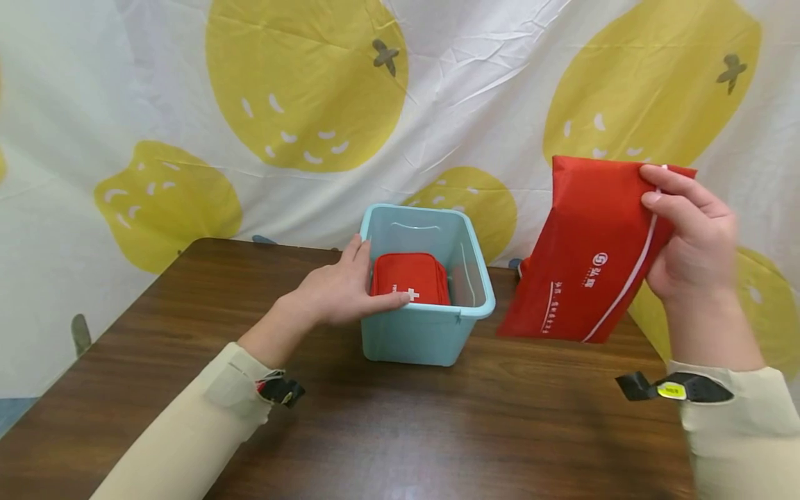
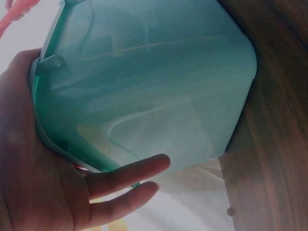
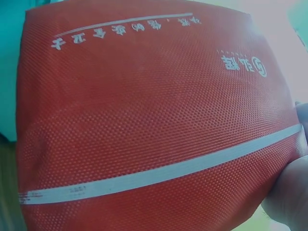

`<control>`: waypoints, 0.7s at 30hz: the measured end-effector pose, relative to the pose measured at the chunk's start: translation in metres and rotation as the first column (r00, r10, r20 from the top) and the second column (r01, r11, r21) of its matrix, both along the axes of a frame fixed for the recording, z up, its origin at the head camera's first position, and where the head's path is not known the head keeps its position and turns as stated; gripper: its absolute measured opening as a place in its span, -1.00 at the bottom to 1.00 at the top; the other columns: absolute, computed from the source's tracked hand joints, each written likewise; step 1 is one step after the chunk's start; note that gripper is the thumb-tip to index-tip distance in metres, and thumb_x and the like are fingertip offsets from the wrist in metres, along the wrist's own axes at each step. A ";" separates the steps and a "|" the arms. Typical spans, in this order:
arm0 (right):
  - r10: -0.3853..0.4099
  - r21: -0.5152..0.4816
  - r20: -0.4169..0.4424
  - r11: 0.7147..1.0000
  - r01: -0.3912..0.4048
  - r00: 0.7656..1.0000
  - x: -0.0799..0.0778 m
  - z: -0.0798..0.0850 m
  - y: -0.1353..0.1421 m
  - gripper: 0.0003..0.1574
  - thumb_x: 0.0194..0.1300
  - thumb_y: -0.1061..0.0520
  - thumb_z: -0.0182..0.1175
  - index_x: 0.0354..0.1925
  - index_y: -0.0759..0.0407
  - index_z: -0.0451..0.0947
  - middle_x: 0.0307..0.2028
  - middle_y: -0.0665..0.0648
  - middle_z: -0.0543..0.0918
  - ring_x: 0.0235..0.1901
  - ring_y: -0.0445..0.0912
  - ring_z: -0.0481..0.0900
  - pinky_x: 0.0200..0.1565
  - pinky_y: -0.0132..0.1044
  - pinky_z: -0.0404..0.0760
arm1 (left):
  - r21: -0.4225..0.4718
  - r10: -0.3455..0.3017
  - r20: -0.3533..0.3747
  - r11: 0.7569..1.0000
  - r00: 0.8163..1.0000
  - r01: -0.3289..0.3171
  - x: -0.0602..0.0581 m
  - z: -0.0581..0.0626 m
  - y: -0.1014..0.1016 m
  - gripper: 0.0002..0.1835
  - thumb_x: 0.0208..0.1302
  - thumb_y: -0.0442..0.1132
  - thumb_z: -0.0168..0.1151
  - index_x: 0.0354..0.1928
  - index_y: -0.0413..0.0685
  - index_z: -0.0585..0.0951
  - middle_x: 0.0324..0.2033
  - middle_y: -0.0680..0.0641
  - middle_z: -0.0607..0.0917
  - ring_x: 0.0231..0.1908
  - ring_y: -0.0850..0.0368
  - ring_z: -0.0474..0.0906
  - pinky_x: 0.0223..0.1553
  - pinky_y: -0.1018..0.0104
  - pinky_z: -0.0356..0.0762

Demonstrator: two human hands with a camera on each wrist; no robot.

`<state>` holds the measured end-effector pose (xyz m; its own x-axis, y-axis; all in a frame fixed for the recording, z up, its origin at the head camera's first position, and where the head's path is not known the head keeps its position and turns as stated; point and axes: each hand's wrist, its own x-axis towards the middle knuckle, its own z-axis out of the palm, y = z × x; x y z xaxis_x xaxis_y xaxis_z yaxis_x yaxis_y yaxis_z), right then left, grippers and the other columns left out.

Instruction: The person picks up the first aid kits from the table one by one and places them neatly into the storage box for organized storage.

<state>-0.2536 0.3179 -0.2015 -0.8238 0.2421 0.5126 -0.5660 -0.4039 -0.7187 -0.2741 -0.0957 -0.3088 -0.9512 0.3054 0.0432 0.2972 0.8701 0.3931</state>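
Observation:
A light blue plastic bin (image 1: 412, 337) stands on the table, with a red first-aid pouch (image 1: 409, 274) bearing a white cross inside it. My left hand (image 1: 337, 285) rests on the bin's near left corner, thumb along the front rim, fingers at the left side. In the left wrist view, two straight fingers (image 2: 127, 175) extend outside the bin wall (image 2: 168, 96). To the right of the bin, my right hand (image 1: 696, 232) holds up a flat red zip pouch (image 1: 581, 243) by its upper right edge. White lettering and a white zip strip cross this pouch (image 3: 154, 110).
The dark brown wooden table (image 1: 500, 430) runs back to a white curtain (image 1: 462, 90) printed with yellow lemons. A small red thing (image 1: 523, 267), mostly hidden, shows behind the raised pouch. Black straps circle both wrists.

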 end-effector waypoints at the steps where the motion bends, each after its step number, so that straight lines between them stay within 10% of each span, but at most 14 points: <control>1: -0.002 0.002 0.002 1.000 0.002 1.000 -0.001 0.002 -0.003 -0.60 0.44 0.39 0.32 0.21 0.43 0.74 0.11 0.20 0.72 0.00 0.01 0.70 -0.19 -0.25 0.80 | -0.001 0.000 0.000 1.000 1.000 0.000 0.000 0.000 0.000 0.42 0.21 0.77 0.03 0.80 -0.03 -0.14 0.80 -0.15 -0.11 0.39 -0.23 0.63 0.18 -0.11 0.71; 21: 0.051 -0.077 0.090 0.996 -0.044 0.995 -0.039 0.034 -0.070 -0.52 0.28 0.26 0.48 0.17 0.26 0.80 0.04 0.13 0.79 -0.11 -0.01 0.72 -0.21 -0.24 0.71 | -0.006 0.006 0.015 1.000 1.000 -0.006 -0.001 0.000 0.000 0.42 0.22 0.75 0.03 0.80 -0.06 -0.16 0.80 -0.14 -0.12 0.41 -0.25 0.60 0.23 -0.14 0.69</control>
